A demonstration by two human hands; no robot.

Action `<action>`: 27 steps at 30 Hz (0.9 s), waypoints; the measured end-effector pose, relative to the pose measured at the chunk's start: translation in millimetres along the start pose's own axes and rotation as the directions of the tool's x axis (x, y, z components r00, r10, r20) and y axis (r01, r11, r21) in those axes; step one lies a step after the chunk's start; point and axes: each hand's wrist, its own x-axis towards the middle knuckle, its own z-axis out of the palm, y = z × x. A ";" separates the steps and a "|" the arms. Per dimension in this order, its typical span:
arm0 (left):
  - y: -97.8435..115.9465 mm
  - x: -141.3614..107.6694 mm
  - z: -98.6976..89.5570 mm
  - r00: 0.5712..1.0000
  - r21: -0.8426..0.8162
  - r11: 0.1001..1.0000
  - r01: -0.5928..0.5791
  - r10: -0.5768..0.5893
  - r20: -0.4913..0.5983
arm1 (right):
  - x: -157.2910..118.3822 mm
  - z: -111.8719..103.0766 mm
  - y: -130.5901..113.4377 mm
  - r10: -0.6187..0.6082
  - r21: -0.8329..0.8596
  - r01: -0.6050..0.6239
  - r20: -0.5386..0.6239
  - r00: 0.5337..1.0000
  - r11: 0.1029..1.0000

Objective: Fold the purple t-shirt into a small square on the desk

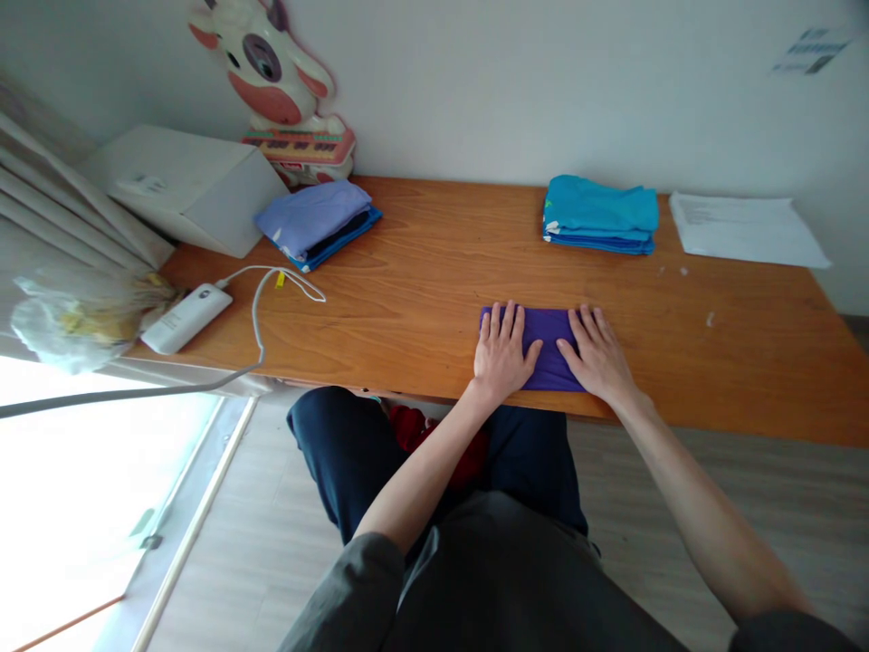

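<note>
I laid my left hand [501, 355] and right hand [596, 353] flat, fingers spread, gripping nothing | folded purple cloth [549, 348] lay beneath them at the wooden table's [421, 281] near edge | pressing evenly outward seemed best for crisp creases

Folded cloth [549, 349], deep purple, plain. Desk [421, 281], orange-brown with wood grain. Stacked cloths [601, 215], turquoise. Second pile [316, 217], lavender over blue. Box [183, 186], white. Cow figure [272, 68], white and pink. Paper [743, 228], white.
</note>
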 end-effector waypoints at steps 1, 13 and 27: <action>0.1 0.0 0.1 1.000 0.004 1.000 0.000 0.000 0.000 | 0.1 0.1 0.2 -0.001 -0.001 0.001 0.001 1.000 1.000; -1.6 1.1 -1.5 1.000 -0.009 1.000 0.006 -0.006 0.004 | 0.6 2.1 3.7 -0.004 0.014 0.004 -0.007 1.000 1.000; -1.0 0.3 -3.5 1.000 -0.014 1.000 0.014 -0.014 0.001 | 0.7 -1.7 0.3 0.010 0.047 -0.010 -0.002 1.000 0.999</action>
